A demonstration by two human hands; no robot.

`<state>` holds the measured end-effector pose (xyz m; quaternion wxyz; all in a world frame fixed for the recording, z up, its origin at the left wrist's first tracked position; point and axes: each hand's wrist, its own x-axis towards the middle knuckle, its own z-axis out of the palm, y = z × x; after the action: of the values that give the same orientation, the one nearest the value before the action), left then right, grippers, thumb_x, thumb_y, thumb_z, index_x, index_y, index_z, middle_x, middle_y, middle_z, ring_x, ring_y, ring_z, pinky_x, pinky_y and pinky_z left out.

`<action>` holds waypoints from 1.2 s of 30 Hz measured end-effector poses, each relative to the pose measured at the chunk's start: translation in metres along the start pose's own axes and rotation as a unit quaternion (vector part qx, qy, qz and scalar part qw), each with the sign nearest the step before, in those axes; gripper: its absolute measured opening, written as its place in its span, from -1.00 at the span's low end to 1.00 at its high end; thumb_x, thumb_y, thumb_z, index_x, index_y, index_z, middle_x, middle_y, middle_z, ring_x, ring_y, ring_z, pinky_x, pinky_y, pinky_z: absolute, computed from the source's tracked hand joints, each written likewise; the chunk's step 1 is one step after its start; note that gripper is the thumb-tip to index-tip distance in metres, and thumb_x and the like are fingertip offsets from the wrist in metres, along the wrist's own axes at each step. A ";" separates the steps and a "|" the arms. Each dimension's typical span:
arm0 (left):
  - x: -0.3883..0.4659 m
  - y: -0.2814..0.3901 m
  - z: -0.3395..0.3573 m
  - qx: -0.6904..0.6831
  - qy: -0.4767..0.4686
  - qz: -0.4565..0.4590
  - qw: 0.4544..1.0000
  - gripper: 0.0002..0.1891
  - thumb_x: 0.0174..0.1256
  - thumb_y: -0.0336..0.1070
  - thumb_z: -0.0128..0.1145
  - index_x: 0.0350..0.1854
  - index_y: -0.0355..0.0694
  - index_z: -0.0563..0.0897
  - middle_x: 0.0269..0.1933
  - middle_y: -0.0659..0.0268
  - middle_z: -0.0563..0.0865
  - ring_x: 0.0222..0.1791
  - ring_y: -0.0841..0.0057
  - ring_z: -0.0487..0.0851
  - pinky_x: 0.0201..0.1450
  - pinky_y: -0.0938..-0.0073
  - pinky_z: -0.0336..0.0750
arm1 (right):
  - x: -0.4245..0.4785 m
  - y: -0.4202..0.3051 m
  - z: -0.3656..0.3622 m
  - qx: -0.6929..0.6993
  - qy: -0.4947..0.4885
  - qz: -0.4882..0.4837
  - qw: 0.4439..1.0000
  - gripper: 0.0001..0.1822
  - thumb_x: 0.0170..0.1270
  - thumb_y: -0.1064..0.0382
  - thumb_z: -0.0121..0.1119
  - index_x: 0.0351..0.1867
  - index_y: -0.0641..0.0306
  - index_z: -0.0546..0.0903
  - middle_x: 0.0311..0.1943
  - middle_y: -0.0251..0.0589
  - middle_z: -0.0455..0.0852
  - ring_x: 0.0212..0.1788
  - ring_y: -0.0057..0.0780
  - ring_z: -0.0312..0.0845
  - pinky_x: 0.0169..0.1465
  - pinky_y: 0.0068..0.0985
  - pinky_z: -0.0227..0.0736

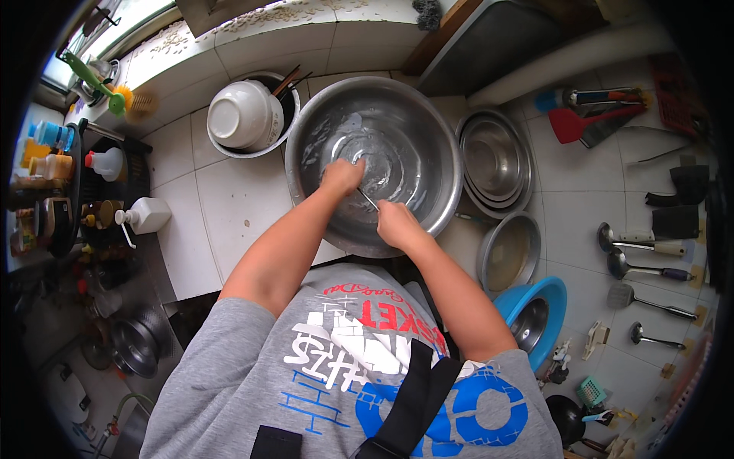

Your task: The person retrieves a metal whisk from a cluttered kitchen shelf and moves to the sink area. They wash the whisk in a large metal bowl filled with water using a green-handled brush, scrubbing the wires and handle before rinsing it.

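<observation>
A large metal basin (373, 94) with rippling water in it stands in front of me. My left hand (342, 177) is over the basin's left half, its fingers closed around one end of a thin metal utensil (367, 199), whose exact kind I cannot tell. Near the basin's front rim, my right hand (399, 225) grips the other end of the same utensil. The utensil's ends are hidden by my fingers. To the basin's left, a white bowl (238, 115) lies upside down in a smaller metal basin (252, 154), with chopsticks (287, 80) beside it.
Nested metal bowls (493, 155) stand right of the large basin, with another metal bowl (509, 252) and a blue plastic basin (556, 298) nearer me. A white pump bottle (150, 216) is at the left. Ladles (619, 264) and other utensils hang on the tiled wall at the right.
</observation>
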<state>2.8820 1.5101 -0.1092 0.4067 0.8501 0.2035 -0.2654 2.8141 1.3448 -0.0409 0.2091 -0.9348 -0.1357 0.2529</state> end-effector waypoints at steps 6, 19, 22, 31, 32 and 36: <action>-0.018 -0.008 0.029 0.152 0.108 0.187 0.965 -0.60 0.24 -0.12 0.07 -0.11 -0.38 0.71 -0.05 -0.14 0.72 0.08 0.05 0.68 0.15 0.11 0.58 | 0.007 0.014 0.012 0.020 0.005 0.058 0.998 -0.77 0.28 0.35 0.02 -0.23 0.41 0.69 -0.22 0.25 0.72 -0.10 0.19 0.65 0.02 -0.07 0.52; 0.022 -0.025 0.018 -0.352 -0.149 -0.071 0.921 -0.72 0.27 -0.14 0.07 -0.34 -0.24 0.73 -0.32 0.13 0.78 -0.27 0.27 0.78 -0.10 0.18 0.65 | 0.006 0.024 -0.008 0.061 -0.023 0.004 0.998 -0.71 0.33 0.26 0.00 -0.22 0.39 0.72 -0.30 0.05 0.77 -0.19 -0.10 0.72 -0.07 -0.29 0.54; 0.001 -0.006 -0.009 -0.569 -0.265 -0.133 0.767 -0.78 0.33 -0.16 0.07 -0.29 -0.21 0.65 -0.37 0.22 0.74 -0.33 0.34 0.74 -0.17 0.34 0.64 | 0.007 0.027 -0.017 0.189 -0.051 0.039 0.980 -0.72 0.38 0.28 -0.03 -0.21 0.40 0.69 -0.46 -0.09 0.70 -0.45 -0.26 0.63 -0.31 -0.33 0.51; -0.032 0.026 -0.053 -0.455 -0.228 -0.034 0.860 -0.52 0.52 0.16 -0.12 -0.38 -0.16 0.59 -0.49 0.27 0.69 -0.45 0.41 0.72 -0.42 0.42 0.56 | -0.020 -0.003 -0.064 0.096 0.062 -0.012 0.993 -0.82 0.37 0.25 0.11 -0.22 0.27 0.69 -0.51 -0.12 0.64 -0.54 -0.19 0.60 -0.42 -0.31 0.46; -0.040 0.031 -0.059 -0.421 -0.226 -0.018 0.878 -0.51 0.51 0.18 -0.11 -0.38 -0.15 0.59 -0.50 0.28 0.68 -0.47 0.42 0.71 -0.45 0.44 0.55 | -0.024 -0.004 -0.068 0.043 0.120 -0.029 0.991 -0.84 0.35 0.23 0.15 -0.25 0.24 0.70 -0.47 -0.10 0.66 -0.48 -0.14 0.61 -0.37 -0.28 0.48; -0.062 0.040 -0.066 -0.396 -0.238 -0.018 0.887 -0.48 0.45 0.24 -0.05 -0.33 -0.19 0.56 -0.54 0.23 0.64 -0.62 0.48 0.62 -0.60 0.55 0.40 | -0.038 -0.019 -0.105 -0.071 0.214 -0.098 0.969 -0.86 0.28 0.19 0.25 -0.34 0.19 0.70 -0.41 -0.12 0.69 -0.34 -0.06 0.65 -0.27 -0.21 0.54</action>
<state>2.8748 1.5317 -0.0127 0.7412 0.5259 0.2037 -0.3640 2.8358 1.3137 0.0660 0.1906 -0.9616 -0.1967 0.0154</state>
